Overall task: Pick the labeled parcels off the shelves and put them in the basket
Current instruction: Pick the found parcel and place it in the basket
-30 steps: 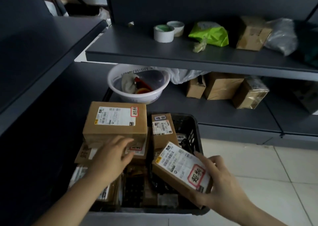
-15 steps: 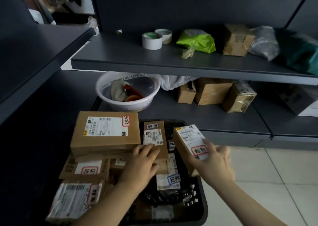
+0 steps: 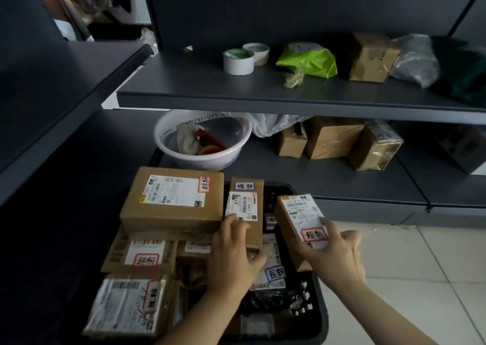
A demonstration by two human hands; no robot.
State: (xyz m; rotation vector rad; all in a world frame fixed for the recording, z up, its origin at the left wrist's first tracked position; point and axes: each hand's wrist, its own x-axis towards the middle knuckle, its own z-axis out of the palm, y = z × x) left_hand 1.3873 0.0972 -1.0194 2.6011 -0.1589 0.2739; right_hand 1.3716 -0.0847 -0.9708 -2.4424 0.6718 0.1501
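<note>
A black plastic basket sits low in front of me, filled with several labeled cardboard parcels. The biggest brown parcel lies on top at the left. My left hand grips the near end of a narrow upright parcel in the basket's middle. My right hand holds a small labeled parcel with a red-framed sticker, tilted over the basket's right rim. More brown boxes stand on the lower shelf, and another box on the upper shelf.
A white basin with rags stands on the lower shelf behind the basket. Tape rolls, a green bag and grey and dark green bags are on the upper shelf. Tiled floor lies to the right. A person is at the top left.
My right hand lifted its parcel up and forward to the basket's right side. My left hand moved right from the large parcel onto the narrow middle parcel.
</note>
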